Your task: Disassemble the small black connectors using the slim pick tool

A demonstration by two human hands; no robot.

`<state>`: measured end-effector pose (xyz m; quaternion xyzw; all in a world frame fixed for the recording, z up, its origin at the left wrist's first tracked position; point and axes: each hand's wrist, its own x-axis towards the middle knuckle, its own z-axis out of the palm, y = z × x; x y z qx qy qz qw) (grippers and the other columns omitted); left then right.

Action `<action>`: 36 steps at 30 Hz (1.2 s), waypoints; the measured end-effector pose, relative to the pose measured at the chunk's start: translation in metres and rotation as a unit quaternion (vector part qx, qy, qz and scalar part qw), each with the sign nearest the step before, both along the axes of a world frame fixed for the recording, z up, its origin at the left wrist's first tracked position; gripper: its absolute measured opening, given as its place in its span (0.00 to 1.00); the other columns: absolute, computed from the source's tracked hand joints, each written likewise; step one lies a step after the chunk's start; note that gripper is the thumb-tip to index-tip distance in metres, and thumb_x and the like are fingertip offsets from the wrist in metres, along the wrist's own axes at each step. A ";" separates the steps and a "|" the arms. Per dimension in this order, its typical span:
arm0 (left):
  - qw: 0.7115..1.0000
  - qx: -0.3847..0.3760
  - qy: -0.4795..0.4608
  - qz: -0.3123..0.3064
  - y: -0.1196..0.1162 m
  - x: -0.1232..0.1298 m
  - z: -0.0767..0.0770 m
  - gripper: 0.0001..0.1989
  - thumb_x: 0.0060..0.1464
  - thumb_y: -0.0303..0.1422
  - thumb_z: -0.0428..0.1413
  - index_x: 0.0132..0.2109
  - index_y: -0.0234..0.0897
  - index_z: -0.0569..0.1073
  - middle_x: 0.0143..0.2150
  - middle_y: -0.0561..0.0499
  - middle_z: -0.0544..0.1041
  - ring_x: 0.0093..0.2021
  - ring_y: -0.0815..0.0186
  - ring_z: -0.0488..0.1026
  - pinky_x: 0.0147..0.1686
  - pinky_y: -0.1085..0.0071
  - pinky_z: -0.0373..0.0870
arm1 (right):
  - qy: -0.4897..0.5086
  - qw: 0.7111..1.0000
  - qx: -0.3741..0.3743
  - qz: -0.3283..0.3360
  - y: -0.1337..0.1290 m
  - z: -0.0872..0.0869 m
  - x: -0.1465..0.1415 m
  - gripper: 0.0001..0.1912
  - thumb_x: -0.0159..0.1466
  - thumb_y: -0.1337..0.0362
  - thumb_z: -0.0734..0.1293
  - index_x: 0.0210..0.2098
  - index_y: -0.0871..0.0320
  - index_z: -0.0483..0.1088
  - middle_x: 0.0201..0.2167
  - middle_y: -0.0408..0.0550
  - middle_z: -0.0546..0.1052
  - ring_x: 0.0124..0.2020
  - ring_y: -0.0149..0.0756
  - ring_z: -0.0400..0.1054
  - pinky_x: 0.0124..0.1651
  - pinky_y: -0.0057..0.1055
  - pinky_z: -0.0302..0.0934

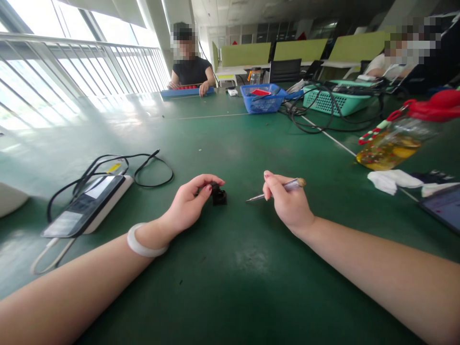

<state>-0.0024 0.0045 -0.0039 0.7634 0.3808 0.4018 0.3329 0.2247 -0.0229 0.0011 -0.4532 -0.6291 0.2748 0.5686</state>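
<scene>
Just left of centre, my left hand (190, 201) pinches a small black part (219, 195) between thumb and fingers, low at the green tabletop (230, 278). What exactly the part is, I cannot make out. My right hand (289, 203) is closed around the clear handle of a screwdriver (258, 197). Its thin metal shaft points left toward the black part, and a gap separates the tip from it. A pale bangle (145, 241) circles my left wrist.
At left lies a power bank (89, 203) with a black cable (143, 184). On the right are a red-lidded bottle (391, 141), white tissue (393, 181) and a phone (443, 206). Farther back stand a blue basket (264, 100), a green basket (334, 101) and tangled cables. Two people sit beyond.
</scene>
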 end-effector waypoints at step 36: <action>0.961 0.178 0.196 0.077 -0.005 -0.003 0.005 0.24 0.60 0.27 0.47 0.63 0.40 0.57 0.54 0.45 0.71 0.53 0.59 0.68 0.55 0.57 0.65 | -0.026 1.000 0.013 0.008 -0.003 0.002 0.001 0.25 0.66 0.59 0.59 0.13 0.56 0.61 0.14 0.41 0.65 0.20 0.29 0.60 0.30 0.31 0.57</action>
